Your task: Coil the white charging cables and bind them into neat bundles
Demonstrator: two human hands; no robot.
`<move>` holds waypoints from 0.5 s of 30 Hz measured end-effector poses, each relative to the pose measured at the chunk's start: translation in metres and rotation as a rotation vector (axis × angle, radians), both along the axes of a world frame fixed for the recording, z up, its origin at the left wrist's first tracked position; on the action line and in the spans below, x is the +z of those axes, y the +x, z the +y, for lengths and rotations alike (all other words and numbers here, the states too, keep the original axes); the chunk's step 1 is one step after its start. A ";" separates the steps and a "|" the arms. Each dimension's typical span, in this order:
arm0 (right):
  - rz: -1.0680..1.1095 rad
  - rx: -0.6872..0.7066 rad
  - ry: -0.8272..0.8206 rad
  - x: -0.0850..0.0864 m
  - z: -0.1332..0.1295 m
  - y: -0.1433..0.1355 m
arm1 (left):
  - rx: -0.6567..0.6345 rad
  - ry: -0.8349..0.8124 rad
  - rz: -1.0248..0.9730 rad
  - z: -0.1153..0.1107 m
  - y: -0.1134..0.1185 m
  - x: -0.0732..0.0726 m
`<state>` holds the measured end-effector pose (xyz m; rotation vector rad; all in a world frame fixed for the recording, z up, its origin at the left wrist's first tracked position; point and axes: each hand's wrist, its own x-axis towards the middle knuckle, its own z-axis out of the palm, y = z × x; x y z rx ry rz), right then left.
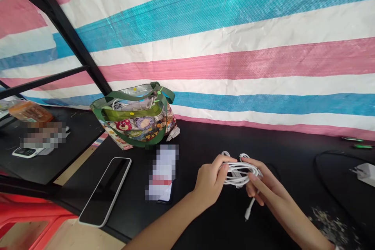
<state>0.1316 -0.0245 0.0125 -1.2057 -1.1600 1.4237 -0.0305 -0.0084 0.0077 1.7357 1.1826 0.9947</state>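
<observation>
A white charging cable (238,174) is wound into a loose coil above the black table, held between both hands. My left hand (211,181) pinches the coil's left side with thumb and fingers. On the right side, my right hand (268,183) grips the loops, its thumb lying across them. One cable end with a white connector (248,213) hangs down below my right hand. Left of my left hand lies a phone with a lit, partly blurred screen (164,172). Farther left rests a phone with a dark screen and white edge (105,192).
A green-handled cartoon bag (137,125) stands at the back, with white cables inside. On the right are a white charger plug (365,174), a black cable (318,160) and small scraps (334,224). A red stool (29,218) is at lower left; striped sheeting (234,62) hangs behind.
</observation>
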 end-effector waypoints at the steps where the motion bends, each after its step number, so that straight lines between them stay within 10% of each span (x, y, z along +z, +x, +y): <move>1: -0.018 0.001 0.017 0.000 -0.001 0.000 | 0.000 0.002 0.008 0.000 0.000 0.000; 15: -0.105 0.076 0.065 0.003 0.000 0.004 | -0.003 0.034 0.021 0.000 0.000 0.002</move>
